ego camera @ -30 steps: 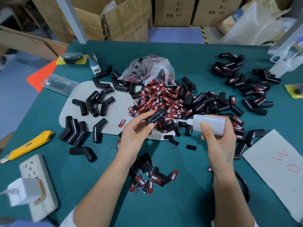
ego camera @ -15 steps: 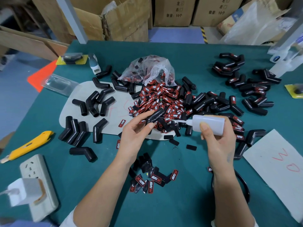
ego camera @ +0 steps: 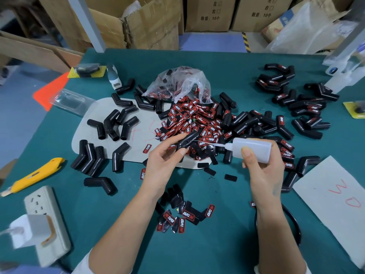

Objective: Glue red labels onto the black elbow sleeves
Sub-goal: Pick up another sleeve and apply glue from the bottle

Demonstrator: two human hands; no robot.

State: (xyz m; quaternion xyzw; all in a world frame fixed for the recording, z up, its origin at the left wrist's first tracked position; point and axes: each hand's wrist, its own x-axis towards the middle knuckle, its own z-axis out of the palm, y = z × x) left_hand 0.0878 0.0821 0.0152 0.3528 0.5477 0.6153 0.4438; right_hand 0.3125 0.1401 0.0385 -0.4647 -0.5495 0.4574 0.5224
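Head view: left hand (ego camera: 164, 165) pinches a black elbow sleeve (ego camera: 187, 141) above the heap of red labels (ego camera: 194, 117) on the green table (ego camera: 217, 244). Right hand (ego camera: 262, 171) grips a white glue bottle (ego camera: 251, 148), fingers wrapped round it, nozzle tip near the sleeve.

Bare forearms, white sleeve (ego camera: 83, 263) edges near elbows

Well left of the fingers we note a yellow utility knife (ego camera: 32, 176) lying flat on the green table (ego camera: 217, 244). Nearer us, a white power strip (ego camera: 46, 224) carries a white plug-in charger (ego camera: 29, 231). Right of the fingers: white paper sheet (ego camera: 333, 200) with red marks. Beyond them: cardboard boxes (ego camera: 207, 14).
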